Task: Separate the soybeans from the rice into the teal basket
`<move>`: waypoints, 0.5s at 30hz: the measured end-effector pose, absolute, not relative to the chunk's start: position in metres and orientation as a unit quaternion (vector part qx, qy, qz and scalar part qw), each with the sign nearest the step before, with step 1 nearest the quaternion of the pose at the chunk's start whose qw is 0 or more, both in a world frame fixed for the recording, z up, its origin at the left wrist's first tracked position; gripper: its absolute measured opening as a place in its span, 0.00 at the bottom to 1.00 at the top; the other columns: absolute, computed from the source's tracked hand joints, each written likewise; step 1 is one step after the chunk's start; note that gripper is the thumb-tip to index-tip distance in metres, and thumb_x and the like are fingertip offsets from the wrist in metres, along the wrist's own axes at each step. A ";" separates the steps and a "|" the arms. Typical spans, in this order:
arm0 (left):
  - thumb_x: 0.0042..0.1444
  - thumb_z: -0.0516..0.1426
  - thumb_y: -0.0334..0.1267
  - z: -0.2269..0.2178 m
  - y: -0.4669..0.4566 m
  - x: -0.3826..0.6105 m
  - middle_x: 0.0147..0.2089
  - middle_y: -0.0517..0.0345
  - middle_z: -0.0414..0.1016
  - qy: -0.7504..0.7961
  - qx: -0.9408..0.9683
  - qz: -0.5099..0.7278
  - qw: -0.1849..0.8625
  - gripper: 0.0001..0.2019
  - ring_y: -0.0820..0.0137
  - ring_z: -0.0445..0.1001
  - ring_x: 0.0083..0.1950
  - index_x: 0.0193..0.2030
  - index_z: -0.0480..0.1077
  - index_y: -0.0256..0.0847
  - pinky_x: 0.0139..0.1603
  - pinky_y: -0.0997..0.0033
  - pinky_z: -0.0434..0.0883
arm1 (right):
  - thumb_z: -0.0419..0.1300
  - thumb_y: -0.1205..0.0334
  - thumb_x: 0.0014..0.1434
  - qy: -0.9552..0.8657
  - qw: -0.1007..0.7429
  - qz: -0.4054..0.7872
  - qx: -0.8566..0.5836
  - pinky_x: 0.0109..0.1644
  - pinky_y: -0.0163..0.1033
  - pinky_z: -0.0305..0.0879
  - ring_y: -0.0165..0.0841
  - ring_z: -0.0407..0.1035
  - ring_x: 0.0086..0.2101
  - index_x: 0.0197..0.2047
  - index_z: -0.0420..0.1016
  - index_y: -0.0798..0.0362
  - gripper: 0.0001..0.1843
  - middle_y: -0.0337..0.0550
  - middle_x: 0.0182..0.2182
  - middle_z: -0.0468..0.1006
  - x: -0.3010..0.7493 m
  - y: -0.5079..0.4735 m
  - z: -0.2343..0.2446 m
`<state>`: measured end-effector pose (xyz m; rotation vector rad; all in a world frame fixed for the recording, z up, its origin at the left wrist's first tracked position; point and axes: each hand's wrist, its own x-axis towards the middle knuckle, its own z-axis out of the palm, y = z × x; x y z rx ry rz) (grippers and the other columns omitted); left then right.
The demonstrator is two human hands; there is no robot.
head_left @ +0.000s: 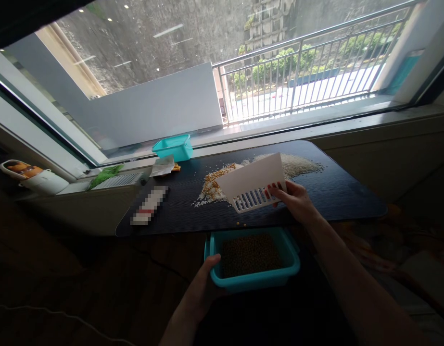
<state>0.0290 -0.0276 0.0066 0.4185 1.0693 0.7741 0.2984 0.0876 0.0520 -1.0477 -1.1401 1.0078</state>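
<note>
From my head view, my right hand (296, 199) pinches the right end of a thin white flat sheet with a row of long slots along its near edge (252, 180); my fingertips show through the end slots. Its long axis runs left to right, the right end slanting farther from me, and it seems raised over the dark wood-grained table (344, 192), though I cannot tell whether a corner touches.

Just beyond its left end lies a loose heap of mixed yellow and white grains (210, 187); behind its right end spreads a pale heap of white grains (299, 166). My right hand is nearer to both heaps.

My left hand (207, 278) grips the near left corner of a turquoise rectangular plastic tub (256, 279), thumb over the rim, its other fingers hidden. The tub, holding small brown pellets (252, 254), sits below the sheet, just beside the table's near edge.
</note>
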 end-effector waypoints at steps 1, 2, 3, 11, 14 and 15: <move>0.59 0.56 0.48 0.007 -0.028 0.029 0.60 0.42 0.73 0.493 0.193 0.357 0.770 0.29 0.51 0.69 0.63 0.66 0.62 0.39 0.51 0.56 0.74 | 0.73 0.44 0.39 -0.491 0.604 0.436 -0.452 0.22 0.37 0.67 0.35 0.71 0.24 0.28 0.79 0.51 0.20 0.42 0.25 0.81 0.298 0.087 0.053; 0.59 0.56 0.48 0.007 -0.028 0.029 0.60 0.42 0.73 0.493 0.192 0.356 0.770 0.29 0.51 0.68 0.63 0.65 0.62 0.39 0.51 0.56 0.74 | 0.73 0.44 0.39 -0.490 0.604 0.438 -0.451 0.22 0.37 0.67 0.34 0.71 0.24 0.28 0.79 0.51 0.20 0.42 0.25 0.81 0.298 0.087 0.053; 0.59 0.56 0.48 0.007 -0.028 0.029 0.60 0.41 0.73 0.492 0.192 0.357 0.770 0.29 0.51 0.68 0.63 0.65 0.62 0.38 0.51 0.56 0.74 | 0.73 0.44 0.39 -0.489 0.603 0.439 -0.451 0.22 0.37 0.67 0.35 0.71 0.24 0.28 0.79 0.51 0.20 0.42 0.25 0.80 0.298 0.087 0.053; 0.58 0.57 0.47 0.003 -0.026 0.028 0.56 0.43 0.76 0.501 0.176 0.357 0.768 0.29 0.52 0.73 0.58 0.64 0.63 0.36 0.50 0.56 0.74 | 0.72 0.51 0.38 -0.516 0.559 0.455 -0.464 0.25 0.37 0.66 0.33 0.69 0.22 0.23 0.78 0.51 0.14 0.37 0.20 0.77 0.302 0.086 0.053; 0.59 0.57 0.47 0.002 -0.026 0.029 0.55 0.44 0.77 0.500 0.178 0.358 0.769 0.29 0.54 0.74 0.57 0.63 0.63 0.35 0.49 0.58 0.75 | 0.73 0.52 0.38 -0.495 0.590 0.450 -0.452 0.27 0.38 0.67 0.33 0.69 0.22 0.23 0.78 0.51 0.13 0.36 0.20 0.77 0.302 0.087 0.051; 0.59 0.57 0.47 0.002 -0.026 0.029 0.54 0.44 0.77 0.497 0.180 0.357 0.771 0.28 0.54 0.74 0.57 0.63 0.63 0.35 0.49 0.58 0.75 | 0.73 0.52 0.38 -0.482 0.610 0.444 -0.447 0.29 0.39 0.68 0.33 0.70 0.23 0.23 0.78 0.50 0.13 0.36 0.20 0.77 0.301 0.087 0.051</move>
